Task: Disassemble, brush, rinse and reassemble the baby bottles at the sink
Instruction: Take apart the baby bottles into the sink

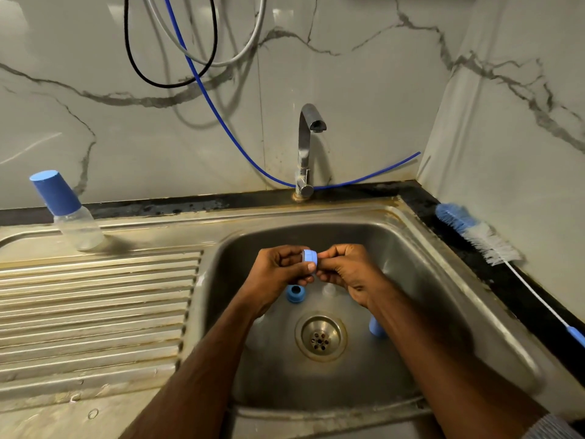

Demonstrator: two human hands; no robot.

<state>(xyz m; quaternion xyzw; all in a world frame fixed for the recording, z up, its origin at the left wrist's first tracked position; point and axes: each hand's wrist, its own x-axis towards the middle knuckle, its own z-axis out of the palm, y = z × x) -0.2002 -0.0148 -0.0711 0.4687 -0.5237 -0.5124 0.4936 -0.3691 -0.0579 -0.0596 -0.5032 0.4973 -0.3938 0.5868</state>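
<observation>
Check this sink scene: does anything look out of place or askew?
Yes. The loose blue tube droops down the wall and trails behind the tap, and the bottle brush lies on the counter ledge, not at the sink.

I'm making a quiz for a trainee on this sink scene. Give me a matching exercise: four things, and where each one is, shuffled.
Things:
1. capped bottle
2. bottle brush
3. blue ring
4. blue collar

Places:
A. on the sink floor
B. on the dark counter, right
C. standing on the drainboard
D. pinched between left hand and right hand

Pairs: 1-C, 2-B, 3-D, 4-A
</observation>
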